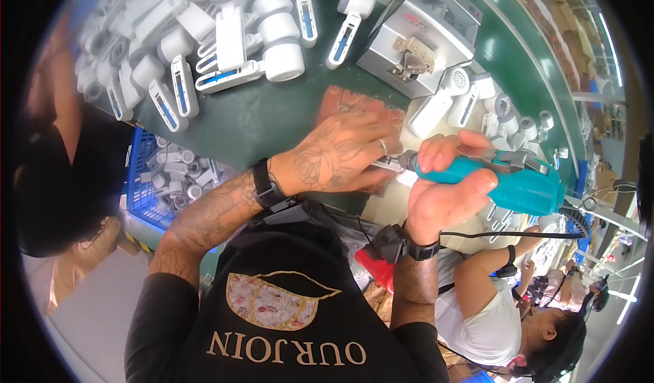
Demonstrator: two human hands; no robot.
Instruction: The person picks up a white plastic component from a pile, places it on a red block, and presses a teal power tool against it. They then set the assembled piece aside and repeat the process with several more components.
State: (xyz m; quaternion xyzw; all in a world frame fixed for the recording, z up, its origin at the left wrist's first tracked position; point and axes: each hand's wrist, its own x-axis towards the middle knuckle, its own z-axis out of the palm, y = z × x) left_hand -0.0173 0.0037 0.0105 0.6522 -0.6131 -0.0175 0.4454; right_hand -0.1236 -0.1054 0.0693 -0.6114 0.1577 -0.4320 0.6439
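My right hand (446, 185) is wrapped round a teal electric screwdriver (526, 191), held almost level with its dark tip pointing left. The tip meets a small white plastic part (407, 177) that shows between my hands. My left hand (344, 153), tattooed and wearing a ring, presses down on this part with thumb and fingers, hiding most of it. Under the left hand lies a worn red block (368, 105) on the green bench (266, 121). Whether a screw sits at the tip I cannot make out.
White handled units with round heads (225, 36) are piled at the back left. A silver metal machine (426, 32) stands at the back, with more white units (470, 97) beside it. A blue basket (139, 179) of white parts sits left. Other people are on both sides.
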